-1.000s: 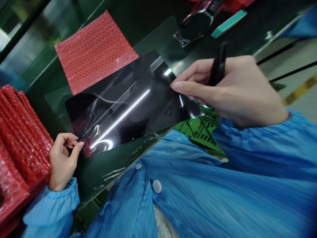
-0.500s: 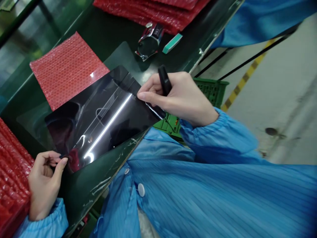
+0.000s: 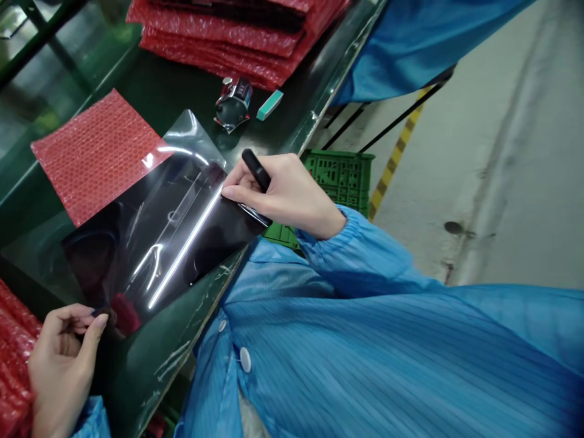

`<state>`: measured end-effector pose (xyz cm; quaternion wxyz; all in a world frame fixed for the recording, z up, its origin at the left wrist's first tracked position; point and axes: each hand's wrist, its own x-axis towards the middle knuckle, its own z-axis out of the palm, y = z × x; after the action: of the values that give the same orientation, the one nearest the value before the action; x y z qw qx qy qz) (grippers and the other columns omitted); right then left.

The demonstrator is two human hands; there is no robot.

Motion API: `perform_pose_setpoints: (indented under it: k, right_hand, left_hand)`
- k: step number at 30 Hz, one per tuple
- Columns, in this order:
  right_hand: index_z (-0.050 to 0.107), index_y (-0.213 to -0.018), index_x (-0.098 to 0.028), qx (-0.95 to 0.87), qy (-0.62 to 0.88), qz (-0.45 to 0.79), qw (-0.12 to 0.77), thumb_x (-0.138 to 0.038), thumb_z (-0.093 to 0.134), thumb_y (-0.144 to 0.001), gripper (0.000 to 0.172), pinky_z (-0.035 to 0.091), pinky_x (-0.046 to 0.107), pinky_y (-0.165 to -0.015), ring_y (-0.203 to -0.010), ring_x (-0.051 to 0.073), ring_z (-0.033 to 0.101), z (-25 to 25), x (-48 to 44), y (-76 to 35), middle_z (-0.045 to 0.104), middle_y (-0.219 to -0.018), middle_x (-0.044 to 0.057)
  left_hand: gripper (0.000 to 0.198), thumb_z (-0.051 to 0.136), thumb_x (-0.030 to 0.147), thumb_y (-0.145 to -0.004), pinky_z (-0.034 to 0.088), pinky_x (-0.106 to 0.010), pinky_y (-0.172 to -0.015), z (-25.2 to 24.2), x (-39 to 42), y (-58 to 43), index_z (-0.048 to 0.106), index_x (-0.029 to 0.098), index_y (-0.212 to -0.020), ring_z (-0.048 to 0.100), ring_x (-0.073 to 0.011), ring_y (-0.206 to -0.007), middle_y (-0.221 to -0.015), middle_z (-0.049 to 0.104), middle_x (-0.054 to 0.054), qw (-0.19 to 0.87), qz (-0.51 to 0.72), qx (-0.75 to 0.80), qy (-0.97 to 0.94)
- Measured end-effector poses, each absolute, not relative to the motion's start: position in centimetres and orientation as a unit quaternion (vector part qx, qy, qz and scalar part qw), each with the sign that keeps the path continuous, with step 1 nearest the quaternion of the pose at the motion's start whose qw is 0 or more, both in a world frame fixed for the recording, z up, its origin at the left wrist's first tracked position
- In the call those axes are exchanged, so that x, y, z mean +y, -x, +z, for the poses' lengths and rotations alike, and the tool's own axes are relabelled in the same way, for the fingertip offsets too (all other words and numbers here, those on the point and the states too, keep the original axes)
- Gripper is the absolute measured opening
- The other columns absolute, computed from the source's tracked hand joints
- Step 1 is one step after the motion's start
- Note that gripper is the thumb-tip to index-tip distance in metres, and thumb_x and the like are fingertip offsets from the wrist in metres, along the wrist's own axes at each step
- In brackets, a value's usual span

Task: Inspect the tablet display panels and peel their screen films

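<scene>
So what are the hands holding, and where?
The left hand pinches the dark sheet by its left edge; the right hand pinches its right end and also grips a black stick below its top, the rest hidden.

The right hand [image 3: 285, 191] is hiding the lower end of a black stick [image 3: 256, 170] and part of the dark sheet [image 3: 182, 237]. The left hand [image 3: 61, 368] is covering part of a small dark piece [image 3: 101, 312], and its sleeve [image 3: 94, 420] is running off the bottom edge. The left edge is cutting off a near red stack [image 3: 14, 365], the top edge a far red stack [image 3: 228, 45]. A shiny object [image 3: 232, 106] is carrying lettering [image 3: 243, 90] too small to read.
</scene>
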<state>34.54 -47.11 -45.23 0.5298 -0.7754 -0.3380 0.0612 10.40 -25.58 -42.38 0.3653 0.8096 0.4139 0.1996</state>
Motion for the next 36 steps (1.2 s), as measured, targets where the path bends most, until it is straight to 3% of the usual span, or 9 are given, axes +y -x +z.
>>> perform_pose_setpoints:
  k: [9, 15, 19, 22, 25, 27, 29, 32, 36]
  right_hand:
    - [0.060, -0.080, -0.013, -0.380, 0.808, 0.018, 0.450, -0.021, 0.062, -0.080, 0.009, 0.034, 0.022, -0.057, -0.053, 0.009, 0.046, -45.5, -47.2, -34.4, 0.051, -0.060, -0.003]
    - [0.049, -0.095, -0.016, -0.338, 0.854, -0.060, 0.391, -0.035, 0.073, -0.073, 0.038, 0.037, 0.024, -0.057, -0.060, 0.013, 0.051, -46.5, -47.5, -34.6, 0.056, -0.077, 0.001]
    - [0.051, -0.093, -0.016, -0.366, 0.838, -0.088, 0.395, -0.031, 0.069, -0.078, 0.029, 0.043, 0.026, -0.063, -0.071, 0.017, 0.056, -46.9, -47.6, -34.8, 0.059, -0.085, 0.004]
    - [0.056, -0.092, -0.017, -0.392, 0.829, -0.089, 0.389, -0.032, 0.062, -0.083, 0.019, 0.045, 0.029, -0.067, -0.078, 0.019, 0.057, -47.2, -47.6, -34.8, 0.059, -0.087, 0.006]
    - [0.061, -0.095, -0.020, -0.414, 0.830, -0.094, 0.363, -0.032, 0.053, -0.088, 0.017, 0.043, 0.029, -0.062, -0.077, 0.020, 0.057, -47.6, -47.6, -34.6, 0.057, -0.086, 0.006]
    - [0.065, -0.099, -0.023, -0.431, 0.825, -0.103, 0.350, -0.029, 0.049, -0.088, 0.021, 0.040, 0.028, -0.058, -0.073, 0.019, 0.055, -47.9, -47.5, -34.5, 0.055, -0.085, 0.006]
    - [0.067, -0.105, -0.026, -0.458, 0.814, -0.100, 0.344, -0.025, 0.048, -0.086, 0.027, 0.037, 0.028, -0.055, -0.067, 0.017, 0.053, -48.2, -47.3, -34.6, 0.053, -0.084, 0.005]
    - [0.068, -0.108, -0.029, -0.500, 0.794, -0.086, 0.334, -0.025, 0.049, -0.083, 0.032, 0.033, 0.027, -0.051, -0.061, 0.015, 0.049, -48.4, -47.0, -34.8, 0.054, -0.088, 0.005]
    - [0.069, -0.109, -0.029, -0.528, 0.782, -0.088, 0.319, -0.025, 0.050, -0.083, 0.033, 0.033, 0.027, -0.050, -0.060, 0.014, 0.049, -48.4, -46.2, -35.1, 0.055, -0.090, 0.006]
  left_hand:
    - [0.028, 0.076, 0.033, -0.049, 0.045, -0.029, -0.058, -42.0, -25.8, -10.7, 0.060, 0.022, -0.070, 0.053, -0.0148, -0.060, -0.064, 0.057, 0.003, 0.372, 0.198, 0.425, -0.801]
    - [0.034, 0.075, 0.035, -0.056, 0.044, -0.028, -0.063, -42.6, -25.3, -10.2, 0.054, 0.020, -0.079, 0.053, -0.0138, -0.066, -0.071, 0.054, 0.002, 0.376, 0.207, 0.384, -0.818]
    - [0.038, 0.073, 0.031, -0.062, 0.044, -0.027, -0.064, -43.6, -25.0, -9.8, 0.049, 0.020, -0.090, 0.051, -0.0131, -0.070, -0.078, 0.049, 0.002, 0.347, 0.243, 0.355, -0.833]
    - [0.033, 0.069, 0.029, -0.069, 0.045, -0.028, -0.064, -44.0, -25.0, -9.7, 0.049, 0.019, -0.094, 0.052, -0.0153, -0.076, -0.085, 0.049, -0.001, 0.278, 0.275, 0.320, -0.863]
    - [0.007, 0.057, 0.020, -0.081, 0.047, -0.036, -0.076, -43.6, -25.6, -9.8, 0.057, 0.020, -0.088, 0.055, -0.0202, -0.088, -0.092, 0.056, -0.006, 0.126, 0.261, 0.221, -0.931]
    - [0.016, 0.048, 0.012, -0.085, 0.046, -0.039, -0.088, -42.9, -26.4, -10.0, 0.061, 0.021, -0.089, 0.055, -0.0218, -0.099, -0.099, 0.064, -0.007, 0.058, 0.228, 0.122, -0.964]
    - [0.025, 0.043, 0.010, -0.089, 0.044, -0.039, -0.096, -42.2, -27.5, -10.7, 0.061, 0.019, -0.105, 0.053, -0.0215, -0.113, -0.112, 0.066, -0.009, 0.052, 0.167, 0.024, -0.984]
    - [0.041, 0.037, 0.028, -0.095, 0.039, -0.040, -0.106, -41.4, -29.6, -12.7, 0.045, 0.010, -0.131, 0.039, -0.0239, -0.133, -0.138, 0.051, -0.017, 0.077, 0.005, -0.087, -0.993]
    - [0.063, 0.025, 0.049, -0.094, 0.025, -0.049, -0.114, -41.6, -31.2, -16.8, 0.031, 0.008, -0.142, 0.019, -0.0277, -0.143, -0.152, 0.028, -0.021, 0.081, -0.113, -0.073, -0.988]
